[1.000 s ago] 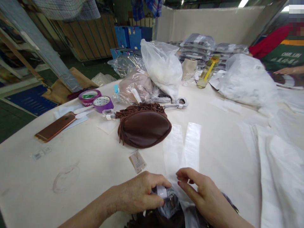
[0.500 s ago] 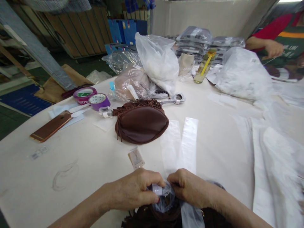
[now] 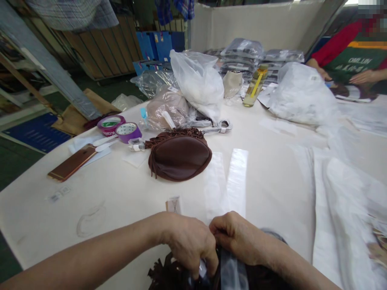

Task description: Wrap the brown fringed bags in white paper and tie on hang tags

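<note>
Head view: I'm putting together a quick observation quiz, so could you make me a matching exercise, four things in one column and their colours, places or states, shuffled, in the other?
Column one
1. Phone
2. Bottle
3. Tape rolls
4. Left hand

Column two
A. Purple, side by side
B. Fingers pointing down at the dark fringed item
C. Copper-coloured, lying flat near the left side of the table
D. Marked by a yellow strip running along it

Right pairs: 1-C, 2-D, 3-A, 4-B
</note>
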Demonstrator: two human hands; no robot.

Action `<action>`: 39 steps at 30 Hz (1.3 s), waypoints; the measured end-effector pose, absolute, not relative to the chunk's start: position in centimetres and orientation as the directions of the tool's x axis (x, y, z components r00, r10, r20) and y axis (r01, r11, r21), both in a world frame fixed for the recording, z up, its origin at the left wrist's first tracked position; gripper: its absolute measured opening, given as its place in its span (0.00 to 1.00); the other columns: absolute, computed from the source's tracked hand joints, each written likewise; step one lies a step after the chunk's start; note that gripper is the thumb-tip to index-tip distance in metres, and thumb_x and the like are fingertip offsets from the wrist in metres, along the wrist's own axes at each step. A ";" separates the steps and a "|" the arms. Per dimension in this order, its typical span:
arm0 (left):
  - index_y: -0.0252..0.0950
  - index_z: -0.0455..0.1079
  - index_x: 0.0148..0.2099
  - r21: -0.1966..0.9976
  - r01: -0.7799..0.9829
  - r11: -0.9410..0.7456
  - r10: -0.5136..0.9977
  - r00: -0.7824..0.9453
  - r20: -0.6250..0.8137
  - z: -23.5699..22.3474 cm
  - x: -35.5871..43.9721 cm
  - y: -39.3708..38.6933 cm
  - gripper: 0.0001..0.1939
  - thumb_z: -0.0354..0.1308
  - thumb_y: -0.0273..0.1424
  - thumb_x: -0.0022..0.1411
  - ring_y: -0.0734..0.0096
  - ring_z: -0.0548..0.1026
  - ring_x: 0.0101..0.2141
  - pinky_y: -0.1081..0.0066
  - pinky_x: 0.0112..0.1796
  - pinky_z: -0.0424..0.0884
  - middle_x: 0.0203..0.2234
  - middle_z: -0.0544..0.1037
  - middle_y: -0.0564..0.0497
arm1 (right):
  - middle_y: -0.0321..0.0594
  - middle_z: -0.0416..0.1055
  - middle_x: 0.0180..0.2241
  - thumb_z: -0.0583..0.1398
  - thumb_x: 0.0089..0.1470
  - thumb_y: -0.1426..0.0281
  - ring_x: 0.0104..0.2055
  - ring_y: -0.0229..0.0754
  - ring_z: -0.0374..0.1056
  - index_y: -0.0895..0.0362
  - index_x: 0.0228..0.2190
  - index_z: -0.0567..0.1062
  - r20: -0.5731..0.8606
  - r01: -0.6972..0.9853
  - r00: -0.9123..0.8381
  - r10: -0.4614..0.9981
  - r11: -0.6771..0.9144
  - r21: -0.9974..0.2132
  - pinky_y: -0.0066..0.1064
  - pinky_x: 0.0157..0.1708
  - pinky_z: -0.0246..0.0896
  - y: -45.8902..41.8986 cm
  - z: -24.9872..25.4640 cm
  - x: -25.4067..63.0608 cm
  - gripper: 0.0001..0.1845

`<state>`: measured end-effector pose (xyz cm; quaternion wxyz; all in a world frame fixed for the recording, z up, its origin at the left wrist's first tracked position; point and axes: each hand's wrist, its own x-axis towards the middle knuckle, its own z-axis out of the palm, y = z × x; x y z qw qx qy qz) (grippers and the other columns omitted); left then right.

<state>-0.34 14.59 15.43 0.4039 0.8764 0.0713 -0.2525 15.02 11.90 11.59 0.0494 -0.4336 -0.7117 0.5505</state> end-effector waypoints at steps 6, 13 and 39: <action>0.39 0.68 0.26 0.452 0.345 -0.822 0.169 0.907 -0.385 15.0 -0.9 13.0 0.06 0.59 0.22 0.50 0.69 0.69 0.28 0.73 0.21 0.58 0.24 0.70 0.53 | 0.32 0.63 0.18 0.53 0.41 0.79 0.22 0.32 0.56 0.62 0.23 0.75 -0.458 0.595 -0.552 0.697 -0.056 -0.802 0.22 0.21 0.49 11.4 10.3 15.5 0.11; 0.35 0.65 0.35 0.461 0.344 -0.818 0.349 0.934 -0.076 15.0 -4.6 10.6 0.03 0.52 0.29 0.61 0.66 0.66 0.37 0.67 0.39 0.65 0.34 0.69 0.48 | 0.30 0.62 0.18 0.54 0.41 0.80 0.22 0.32 0.56 0.60 0.26 0.75 -0.512 0.614 -0.498 0.700 -0.132 -0.778 0.23 0.21 0.48 11.0 10.0 16.2 0.11; 0.35 0.58 0.33 0.678 0.392 -0.622 0.515 0.857 -0.022 13.2 -3.9 10.1 0.09 0.53 0.18 0.53 0.74 0.67 0.29 0.77 0.29 0.64 0.31 0.69 0.50 | 0.31 0.66 0.20 0.61 0.38 0.75 0.23 0.31 0.58 0.62 0.25 0.76 -0.517 0.312 -0.669 0.534 -0.429 -0.848 0.22 0.24 0.53 11.5 10.0 15.2 0.07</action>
